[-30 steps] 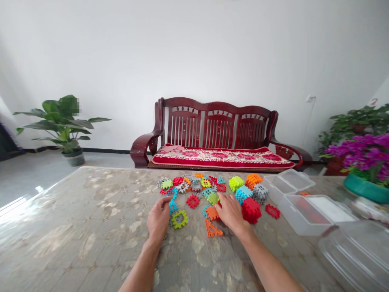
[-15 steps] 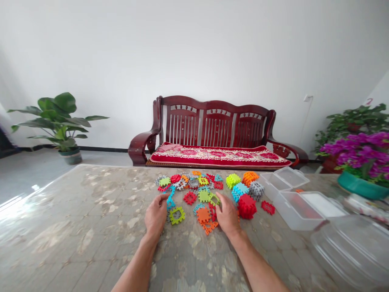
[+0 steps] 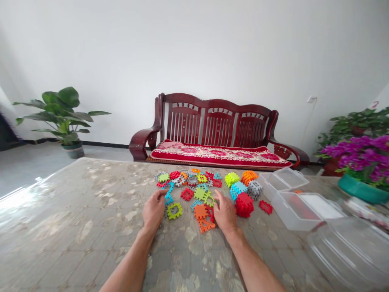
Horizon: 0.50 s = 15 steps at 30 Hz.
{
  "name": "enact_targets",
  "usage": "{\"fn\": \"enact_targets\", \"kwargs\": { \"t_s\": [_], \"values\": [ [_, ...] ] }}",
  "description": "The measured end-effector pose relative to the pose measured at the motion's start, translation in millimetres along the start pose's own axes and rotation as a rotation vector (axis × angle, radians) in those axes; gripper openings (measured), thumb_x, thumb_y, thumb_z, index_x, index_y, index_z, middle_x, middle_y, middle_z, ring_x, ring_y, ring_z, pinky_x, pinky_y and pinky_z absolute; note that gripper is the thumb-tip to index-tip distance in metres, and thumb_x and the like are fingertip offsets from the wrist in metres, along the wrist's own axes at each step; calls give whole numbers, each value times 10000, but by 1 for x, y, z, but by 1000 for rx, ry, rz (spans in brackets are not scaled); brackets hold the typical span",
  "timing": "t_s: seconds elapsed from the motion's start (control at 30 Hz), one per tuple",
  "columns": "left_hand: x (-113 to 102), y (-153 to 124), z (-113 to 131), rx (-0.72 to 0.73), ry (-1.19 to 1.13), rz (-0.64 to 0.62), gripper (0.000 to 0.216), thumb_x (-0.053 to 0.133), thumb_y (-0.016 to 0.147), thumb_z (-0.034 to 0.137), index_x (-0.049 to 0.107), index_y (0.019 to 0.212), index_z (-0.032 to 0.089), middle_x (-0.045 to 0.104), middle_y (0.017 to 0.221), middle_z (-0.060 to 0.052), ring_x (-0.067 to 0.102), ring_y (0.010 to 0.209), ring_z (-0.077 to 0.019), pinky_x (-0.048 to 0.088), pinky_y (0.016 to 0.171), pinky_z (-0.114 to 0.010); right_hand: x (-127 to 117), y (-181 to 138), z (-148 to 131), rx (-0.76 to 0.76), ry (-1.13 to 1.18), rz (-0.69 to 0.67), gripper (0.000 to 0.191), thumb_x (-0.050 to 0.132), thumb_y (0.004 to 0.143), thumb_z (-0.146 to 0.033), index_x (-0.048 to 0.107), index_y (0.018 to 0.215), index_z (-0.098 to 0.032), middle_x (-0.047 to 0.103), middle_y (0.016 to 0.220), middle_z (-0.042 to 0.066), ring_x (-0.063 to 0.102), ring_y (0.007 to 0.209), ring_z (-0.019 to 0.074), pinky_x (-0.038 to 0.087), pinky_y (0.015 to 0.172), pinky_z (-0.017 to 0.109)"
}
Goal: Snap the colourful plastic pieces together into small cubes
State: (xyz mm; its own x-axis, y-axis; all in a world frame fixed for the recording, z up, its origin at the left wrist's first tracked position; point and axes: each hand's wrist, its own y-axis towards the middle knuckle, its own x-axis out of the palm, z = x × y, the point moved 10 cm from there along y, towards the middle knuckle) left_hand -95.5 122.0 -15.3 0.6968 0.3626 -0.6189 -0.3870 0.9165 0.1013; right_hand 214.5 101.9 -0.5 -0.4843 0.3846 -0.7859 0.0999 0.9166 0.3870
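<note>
Flat, notched plastic building pieces lie spread over the table between my hands. My left hand [image 3: 154, 211] rests at the left edge of the spread, fingers loosely bent, with nothing visible in them. Closest to it are the blue pieces [image 3: 169, 198] and a lime-green frame piece [image 3: 174, 211]. My right hand [image 3: 225, 213] hovers with index finger and thumb apart beside a light green frame piece [image 3: 209, 198]. That piece lies against a solid green square [image 3: 199, 194]. An orange square [image 3: 200, 211] and an orange triangle [image 3: 206, 225] are nearer to me.
Stacked cubes, including a red one [image 3: 244, 205] and a blue one [image 3: 238, 190], stand to the right. Beyond them are a clear divided box [image 3: 293, 211] and a transparent lid [image 3: 349, 247]. Purple flowers in a teal pot [image 3: 361, 188] stand far right. A wooden bench [image 3: 219, 121] is behind the table.
My right hand has let go of the light green frame piece, which now lies flatter beside the green square. My left hand stays almost in place. The view has shifted slightly.
</note>
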Motion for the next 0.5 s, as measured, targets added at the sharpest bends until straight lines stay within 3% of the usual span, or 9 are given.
{"fn": "enact_targets", "kwargs": {
  "t_s": [0.23,0.5],
  "values": [
    [2,1,0,3,12,-5,325,434,823,277,690,1023,277,729,990,-1,649,894,-191,439,716,-248,6,2,1,-7,-24,-34,529,448,804,-82,485,1319,-198,685,1094,38,595,1026,188,422,942,325],
    [3,2,-2,19,24,6,322,446,821,281,699,1021,282,731,967,4,648,875,-183,436,695,-238,-1,4,3,-30,44,59,518,446,801,-79,483,1308,-184,670,1146,50,588,1080,184,419,979,329]
  ]
}}
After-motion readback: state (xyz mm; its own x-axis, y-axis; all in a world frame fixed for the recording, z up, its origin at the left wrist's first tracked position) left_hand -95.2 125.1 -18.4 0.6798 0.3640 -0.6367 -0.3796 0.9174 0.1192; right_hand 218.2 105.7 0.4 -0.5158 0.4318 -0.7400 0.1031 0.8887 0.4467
